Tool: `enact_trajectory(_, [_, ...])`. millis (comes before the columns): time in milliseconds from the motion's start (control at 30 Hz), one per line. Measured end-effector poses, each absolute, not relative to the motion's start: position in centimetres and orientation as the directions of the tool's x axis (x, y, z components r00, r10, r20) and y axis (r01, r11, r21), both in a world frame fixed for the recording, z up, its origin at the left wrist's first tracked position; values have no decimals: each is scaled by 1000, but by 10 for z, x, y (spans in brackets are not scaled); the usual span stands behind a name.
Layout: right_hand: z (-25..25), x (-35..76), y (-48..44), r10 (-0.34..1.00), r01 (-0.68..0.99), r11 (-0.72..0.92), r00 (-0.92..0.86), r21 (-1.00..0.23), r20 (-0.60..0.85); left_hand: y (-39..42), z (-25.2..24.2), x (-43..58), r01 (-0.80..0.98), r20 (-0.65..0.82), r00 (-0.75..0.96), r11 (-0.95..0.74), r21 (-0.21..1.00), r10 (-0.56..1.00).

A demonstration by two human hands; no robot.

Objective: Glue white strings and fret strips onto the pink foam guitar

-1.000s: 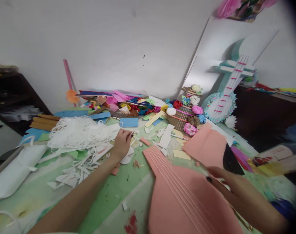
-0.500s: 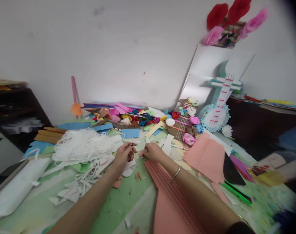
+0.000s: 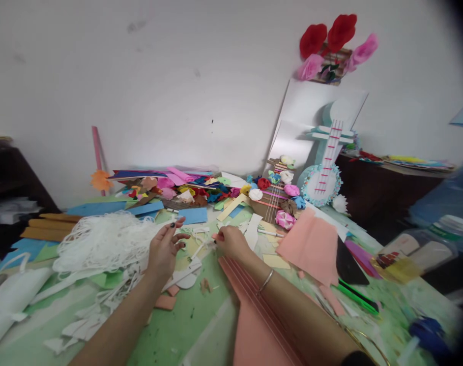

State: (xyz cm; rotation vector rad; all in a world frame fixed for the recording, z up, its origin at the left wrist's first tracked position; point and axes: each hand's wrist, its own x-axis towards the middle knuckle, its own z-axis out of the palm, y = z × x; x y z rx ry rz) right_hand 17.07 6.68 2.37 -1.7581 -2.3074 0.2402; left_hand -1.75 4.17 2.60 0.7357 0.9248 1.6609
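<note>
My left grip (image 3: 162,252) has spread, apparently freed for work; beside it, my right grip (image 3: 233,242) seems to pinch a pink scrap (image 3: 215,237).

two red paper flowers (image 3: 342,33) and two pink flowers (image 3: 311,67) show against the wall (image 3: 178,91), above white boards (image 3: 297,101) leaning there. before the boards stands a turquoise model instrument (image 3: 328,155) with pink frets; left of it is a small brown instrument (image 3: 262,209) trimmed with crumpled paper blooms (image 3: 285,219). farther left, a pink rod (image 3: 97,152) rises by the wall, an orange paper flower (image 3: 100,180) near its lower end. a dark shelf (image 3: 18,178) at the far left holds white papers (image 3: 18,211), and a clear bottle (image 3: 432,246) is at the right.
</note>
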Motion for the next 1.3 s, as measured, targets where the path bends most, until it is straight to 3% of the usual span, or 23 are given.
enact_trajectory(200, [35,171,73,958,887,262,-193,-380,211,41,25,-16,-522,49,-146,-119,844,988])
enact_trajectory(267, [41,169,71,938,843,323,-224,-431,264,41,22,-14,-379,68,-96,-100,920,993])
enact_trajectory(367, [54,167,62,894,745,438,-303,-503,330,39,17,-9,-23,101,-9,-102,995,995])
enact_trajectory(433, [61,166,54,865,675,501,-366,-542,344,37,14,-4,165,154,83,-165,972,985])
enact_trajectory(533, [67,169,43,822,589,563,-470,-580,322,32,12,4,286,242,208,-296,912,948])
enact_trajectory(733, [61,187,36,820,526,553,-483,-647,308,25,8,14,387,292,303,-397,832,907])
enact_trajectory(1000, [51,210,35,872,515,470,-396,-717,287,17,14,15,414,226,361,-373,830,905])
enact_trajectory(1300, [47,235,36,921,593,390,-269,-704,283,28,4,4,388,143,145,-190,902,979])
